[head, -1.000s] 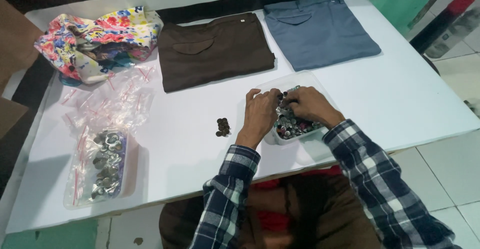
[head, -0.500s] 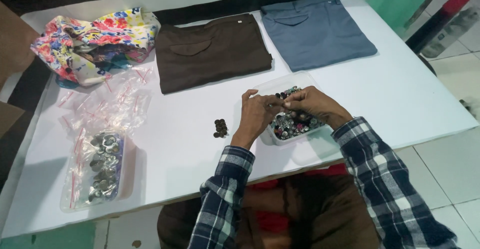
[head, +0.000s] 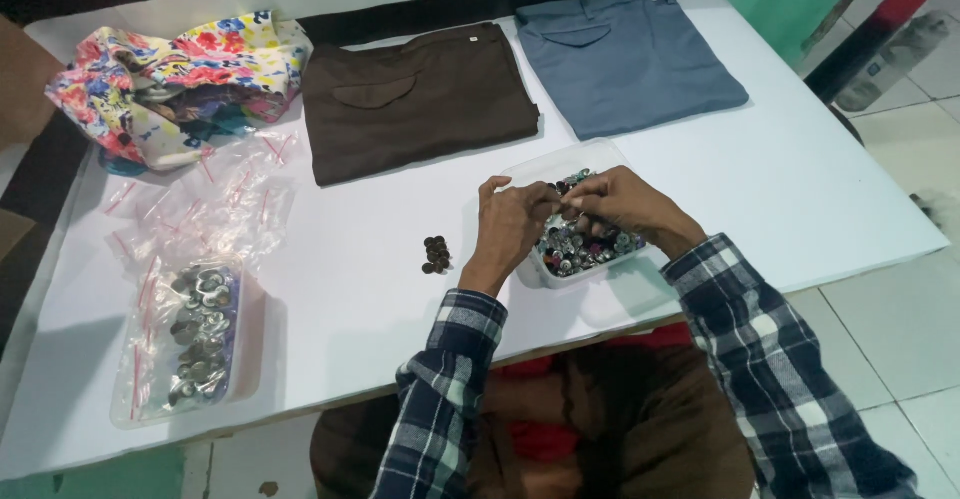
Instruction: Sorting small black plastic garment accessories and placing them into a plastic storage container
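We see a clear plastic tray (head: pixel 541 270) of small metal buttons (head: pixel 578 247) on the white table (head: pixel 820 189), near its front edge and a little right of the middle. The tray is a shallow rectangle, and its long axis runs on a slant, from its near-left corner up toward its far-right corner, so that it points toward the grey-blue trousers (head: pixel 630 54). The buttons inside are a loose heap of silver and dark pieces, with no common direction.

Both hands meet just above the tray. The left hand (head: pixel 508 227) hovers at its left end, fingers curled in, thumb and forefinger pinched together. The right hand (head: pixel 625 204) lies over the middle of the tray, its fingertips pinched toward the left hand's. The two pinches touch or nearly touch. Something small seems caught between them, but we cannot tell what it is, nor which hand holds it.

To the left of the tray, apart from it, sits a small pile of dark buttons (head: pixel 436 255) on the bare table. Beyond lie folded brown trousers (head: pixel 420 99), beside the grey-blue pair. Further left we find empty clear zip bags (head: pixel 200 214), a flowered cloth bundle (head: pixel 180 84), and a second tray with a bag of larger silver metal parts (head: pixel 195 334).
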